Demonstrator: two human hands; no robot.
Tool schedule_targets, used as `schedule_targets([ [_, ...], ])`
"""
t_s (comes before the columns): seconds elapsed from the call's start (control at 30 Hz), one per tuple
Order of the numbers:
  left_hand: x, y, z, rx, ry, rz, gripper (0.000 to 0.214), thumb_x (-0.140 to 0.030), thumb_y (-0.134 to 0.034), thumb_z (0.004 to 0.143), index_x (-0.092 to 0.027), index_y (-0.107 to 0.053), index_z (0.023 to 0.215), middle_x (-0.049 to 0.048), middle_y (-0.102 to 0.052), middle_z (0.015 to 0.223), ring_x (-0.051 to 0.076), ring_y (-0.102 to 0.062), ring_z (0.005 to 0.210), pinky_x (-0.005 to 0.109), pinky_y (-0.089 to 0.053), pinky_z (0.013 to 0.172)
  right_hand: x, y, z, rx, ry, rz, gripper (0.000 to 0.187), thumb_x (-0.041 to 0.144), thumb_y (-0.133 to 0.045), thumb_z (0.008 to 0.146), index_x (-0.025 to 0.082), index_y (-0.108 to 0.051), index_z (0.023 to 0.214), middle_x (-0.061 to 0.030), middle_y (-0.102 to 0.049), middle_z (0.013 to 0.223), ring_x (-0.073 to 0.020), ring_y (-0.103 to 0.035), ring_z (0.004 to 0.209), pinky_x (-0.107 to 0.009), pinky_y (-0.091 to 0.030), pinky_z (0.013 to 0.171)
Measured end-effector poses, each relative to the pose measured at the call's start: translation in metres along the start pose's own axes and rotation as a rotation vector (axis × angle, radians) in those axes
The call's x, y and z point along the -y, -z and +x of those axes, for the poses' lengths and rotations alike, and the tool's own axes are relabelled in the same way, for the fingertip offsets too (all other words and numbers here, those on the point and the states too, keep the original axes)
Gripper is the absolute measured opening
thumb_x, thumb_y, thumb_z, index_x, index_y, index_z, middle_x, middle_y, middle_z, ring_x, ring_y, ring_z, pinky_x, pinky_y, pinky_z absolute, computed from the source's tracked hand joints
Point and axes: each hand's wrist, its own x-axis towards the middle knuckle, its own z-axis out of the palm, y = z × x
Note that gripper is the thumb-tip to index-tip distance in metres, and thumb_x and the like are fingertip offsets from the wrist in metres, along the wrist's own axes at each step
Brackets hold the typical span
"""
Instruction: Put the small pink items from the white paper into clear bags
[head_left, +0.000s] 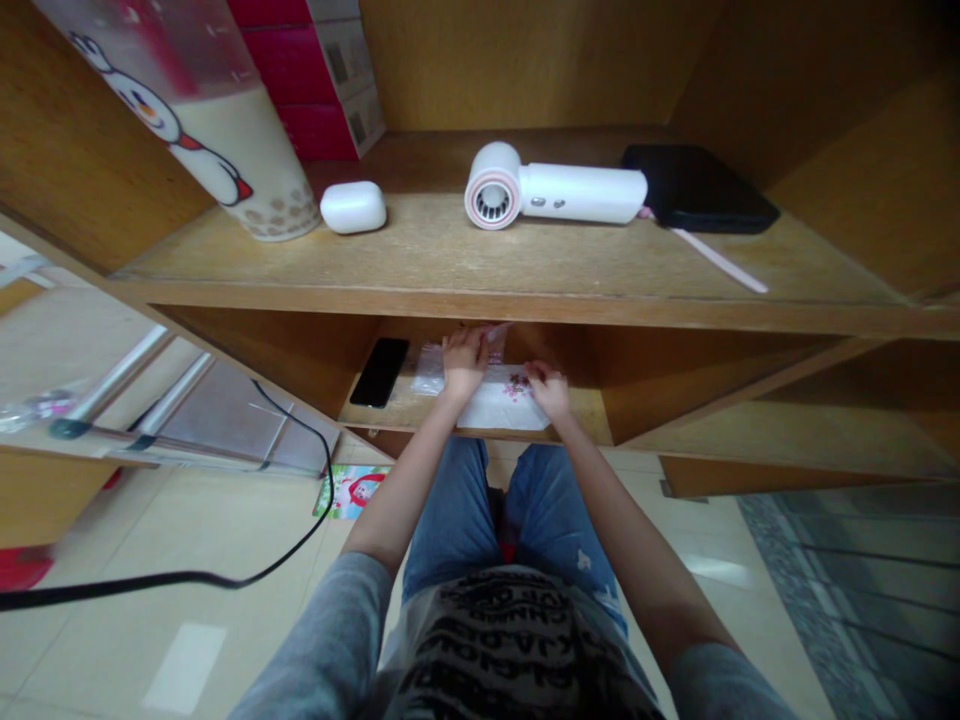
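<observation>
A flat white sheet or packet with a pink flower print (495, 405) lies on the lower shelf; its exact kind is unclear. My right hand (549, 389) is at its right edge, with the fingers curled and closed on that edge. Above its left part rests my left hand (464, 362), fingers stretched out over crinkled clear plastic wrapping (428, 369). More of this wrapping, with a pinkish tint, shows just behind the left fingers. To the left of both hands lies a black phone (380, 372).
On the upper shelf (420, 265) stand a bubble tea cup (262, 160), a white earbud case (353, 207), a white handheld fan (577, 192), a black flat object (697, 188) and red boxes (300, 80). A black cable (300, 535) hangs at the left.
</observation>
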Motion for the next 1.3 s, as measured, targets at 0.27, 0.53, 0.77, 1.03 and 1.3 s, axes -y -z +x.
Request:
schedule_targets([
  [0.27,-0.008,0.007,-0.044,-0.124,0.385,-0.75,0.013,-0.022,-0.053,0.079,-0.016,-0.057,0.089,0.0034,-0.064,0.082,0.014,-0.061,0.078,0.025,-0.049,0.07,0.019,0.006,-0.025,0.018,-0.11,0.5,0.044,0.056,-0.041,0.082,0.018,-0.06,0.091,0.0033,-0.047,0.054,-0.0113,-0.04,0.046,-0.023,-0.032,0.045],
  [0.53,0.009,0.005,-0.068,-0.073,0.58,-0.925,0.022,-0.028,-0.059,0.073,-0.015,-0.056,0.091,0.0018,-0.063,0.078,0.011,-0.06,0.067,0.023,-0.049,0.061,0.039,0.021,-0.056,0.133,-0.12,0.686,0.036,0.052,-0.06,0.071,0.018,-0.062,0.083,0.0065,-0.04,0.05,-0.0082,-0.033,0.044,-0.021,-0.025,0.043],
  [0.77,-0.004,0.02,-0.069,-0.077,0.4,-0.591,0.019,-0.03,-0.058,0.078,-0.016,-0.058,0.092,0.0056,-0.064,0.092,0.013,-0.061,0.079,0.025,-0.048,0.073,0.051,0.027,-0.063,0.084,-0.101,0.637,0.03,0.049,-0.06,0.071,0.019,-0.06,0.074,0.0035,-0.045,0.054,-0.0089,-0.036,0.048,-0.021,-0.027,0.044],
  [1.03,-0.047,0.041,-0.078,0.175,0.296,-0.662,0.019,-0.035,-0.058,0.079,-0.017,-0.065,0.08,0.0033,-0.068,0.077,0.013,-0.062,0.07,0.024,-0.049,0.068,0.055,0.022,-0.064,0.116,0.09,0.508,0.026,0.043,-0.062,0.072,0.018,-0.061,0.068,0.0041,-0.041,0.054,-0.0099,-0.037,0.053,-0.022,-0.029,0.049],
  [1.3,-0.049,0.049,-0.074,0.186,0.325,-0.572,0.02,-0.036,-0.06,0.078,-0.018,-0.068,0.079,0.0049,-0.071,0.079,0.015,-0.065,0.071,0.026,-0.05,0.069,0.067,0.035,-0.065,0.173,0.245,0.345,0.026,0.039,-0.053,0.082,0.018,-0.068,0.078,-0.0007,-0.052,0.069,-0.0122,-0.047,0.063,-0.024,-0.036,0.056],
])
